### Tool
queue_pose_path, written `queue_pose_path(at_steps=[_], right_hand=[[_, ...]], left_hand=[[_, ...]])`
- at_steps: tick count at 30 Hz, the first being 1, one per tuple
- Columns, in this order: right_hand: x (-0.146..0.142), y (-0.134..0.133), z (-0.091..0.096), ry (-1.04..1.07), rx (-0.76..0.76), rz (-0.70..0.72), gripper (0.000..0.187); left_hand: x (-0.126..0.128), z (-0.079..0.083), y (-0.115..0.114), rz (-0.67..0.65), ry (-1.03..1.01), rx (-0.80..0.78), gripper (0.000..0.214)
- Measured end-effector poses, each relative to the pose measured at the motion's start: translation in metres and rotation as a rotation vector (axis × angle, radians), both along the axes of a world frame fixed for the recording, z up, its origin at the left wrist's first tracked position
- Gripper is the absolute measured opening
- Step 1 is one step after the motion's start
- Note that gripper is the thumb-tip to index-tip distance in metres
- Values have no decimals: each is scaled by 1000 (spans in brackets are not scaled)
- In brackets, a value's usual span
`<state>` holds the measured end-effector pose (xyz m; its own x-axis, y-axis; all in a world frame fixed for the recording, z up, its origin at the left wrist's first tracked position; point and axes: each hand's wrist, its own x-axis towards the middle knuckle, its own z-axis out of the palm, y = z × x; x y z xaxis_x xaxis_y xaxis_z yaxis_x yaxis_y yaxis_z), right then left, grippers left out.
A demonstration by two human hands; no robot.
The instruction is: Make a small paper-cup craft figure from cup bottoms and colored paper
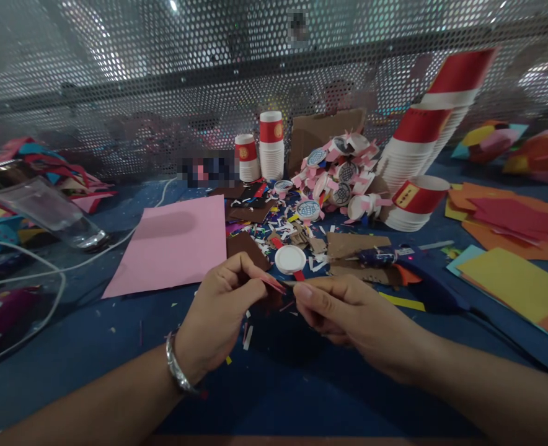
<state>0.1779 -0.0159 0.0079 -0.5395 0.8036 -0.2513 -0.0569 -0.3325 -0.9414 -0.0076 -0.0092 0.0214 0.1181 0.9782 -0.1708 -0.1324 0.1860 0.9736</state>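
My left hand [222,303] is closed in a pinch on a small pink paper strip [274,284] over the blue table. My right hand [348,313] is closed too, its thumb and fingers pinched on a thin stick-like piece [290,283] that meets the strip's tip. Just beyond the fingertips lies a white paper cup [290,259] on its side with a red tab. A silver bracelet [176,368] sits on my left wrist.
A pink sheet [172,244] lies at left, brown card scraps [353,248] and a glue gun [404,263] at right. Decorated cups [339,173] are piled behind, with stacks of red-and-white cups [271,145] and coloured paper [511,272]. A perforated metal screen [162,74] closes the back.
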Motion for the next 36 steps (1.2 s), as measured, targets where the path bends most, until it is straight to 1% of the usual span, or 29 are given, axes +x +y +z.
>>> queue_pose_path(at_steps=[5, 8, 13, 16, 19, 25, 28, 31, 36], right_hand=[[2, 4, -5, 18, 48, -65, 47], [5, 7, -7, -11, 120, -109, 46], [6, 8, -3, -169, 321, -108, 37], [6, 9, -3, -247, 385, -109, 36], [6, 8, -4, -248, 390, -116, 34], [6, 8, -5, -228, 350, -97, 30], [5, 8, -3, -218, 321, -117, 30], [5, 7, -2, -206, 321, -132, 30], [6, 6, -3, -204, 335, -107, 28]], left_hand=[[1, 1, 1, 10, -33, -41, 13], [2, 0, 1, -30, -49, -56, 12], [1, -3, -1, -122, -43, -87, 14], [1, -4, -2, -166, -26, -98, 17], [0, -4, -2, -186, -11, -89, 19], [1, -4, -3, -144, 10, -19, 12], [1, -5, -4, -169, -23, -31, 11], [1, -7, -4, -200, -45, -33, 15], [0, -7, -3, -183, -6, -28, 14]])
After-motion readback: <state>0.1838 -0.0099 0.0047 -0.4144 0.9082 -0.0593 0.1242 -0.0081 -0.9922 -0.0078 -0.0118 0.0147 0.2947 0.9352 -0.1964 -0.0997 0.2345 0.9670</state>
